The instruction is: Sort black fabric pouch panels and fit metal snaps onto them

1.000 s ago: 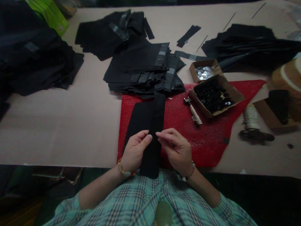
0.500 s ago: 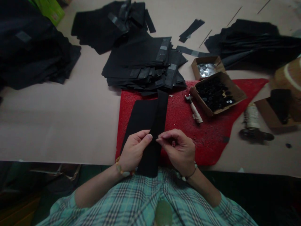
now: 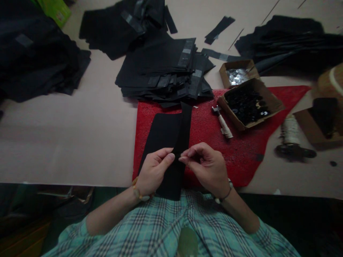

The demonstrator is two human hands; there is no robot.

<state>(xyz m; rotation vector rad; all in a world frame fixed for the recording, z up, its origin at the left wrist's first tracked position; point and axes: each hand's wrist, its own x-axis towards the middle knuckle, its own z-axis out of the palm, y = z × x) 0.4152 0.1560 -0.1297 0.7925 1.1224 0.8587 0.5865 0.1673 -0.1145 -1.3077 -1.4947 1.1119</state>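
Observation:
A long black fabric piece (image 3: 171, 135) with a folded strip along its right edge lies on a red foam mat (image 3: 241, 150) at the table's near edge. My left hand (image 3: 154, 171) pinches the fabric from the left, thumb on top. My right hand (image 3: 207, 166) pinches the folded strip from the right, fingertips almost meeting the left thumb. Both hands are closed on the fabric.
A stack of black fabric pieces (image 3: 166, 71) with grey tape lies behind the mat. Right of it stand a cardboard box of black buttons (image 3: 250, 105), a smaller box of silver pieces (image 3: 237, 75), a small hammer-like tool (image 3: 222, 123) and a thread spool (image 3: 291, 134). More black fabric (image 3: 40, 60) is piled at left.
My right hand's fingers have closed in toward the left thumb and now pinch the folded strip. The view has shifted slightly.

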